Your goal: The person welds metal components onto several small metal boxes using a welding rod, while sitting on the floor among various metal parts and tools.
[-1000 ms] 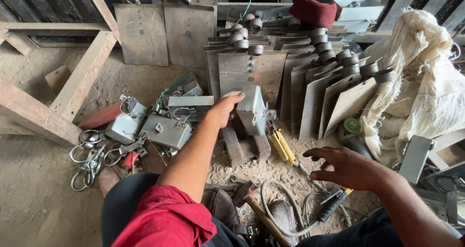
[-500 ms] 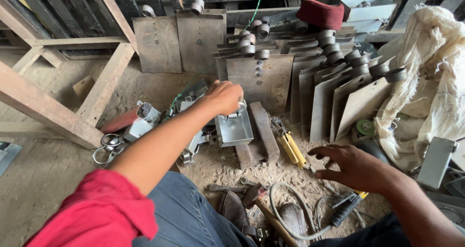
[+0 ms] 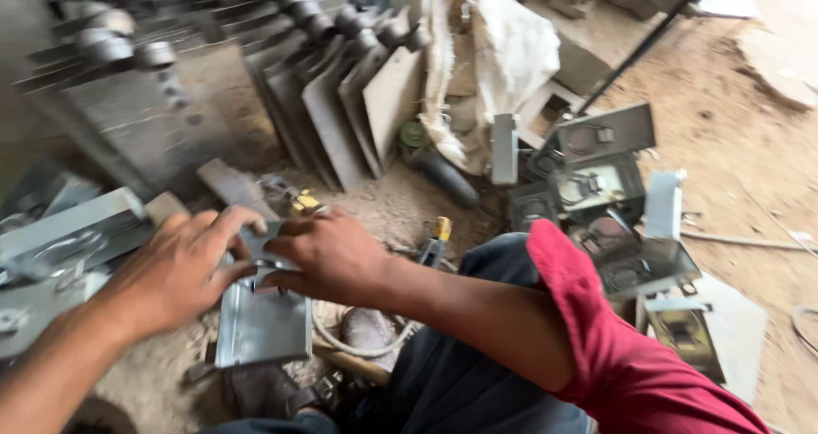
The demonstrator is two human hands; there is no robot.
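Observation:
My left hand (image 3: pixel 175 268) and my right hand (image 3: pixel 328 255) both grip a folded grey sheet-metal box (image 3: pixel 262 323), held low in front of my lap. The left fingers curl over its upper left edge. The right hand covers its top right corner, where a metal ring fitting sits. My right arm wears a red sleeve (image 3: pixel 613 332).
Leaning metal plates with round knobs (image 3: pixel 341 93) stand behind. More grey metal boxes (image 3: pixel 596 187) pile at the right, others (image 3: pixel 60 238) at the left. A white sack (image 3: pixel 494 51), a hose (image 3: pixel 349 340) and yellow-handled tools (image 3: pixel 439 234) lie on the dusty floor.
The view has swung right. My left hand has brought the metal box from the pile toward my lap. My right hand has moved in and taken hold of it too.

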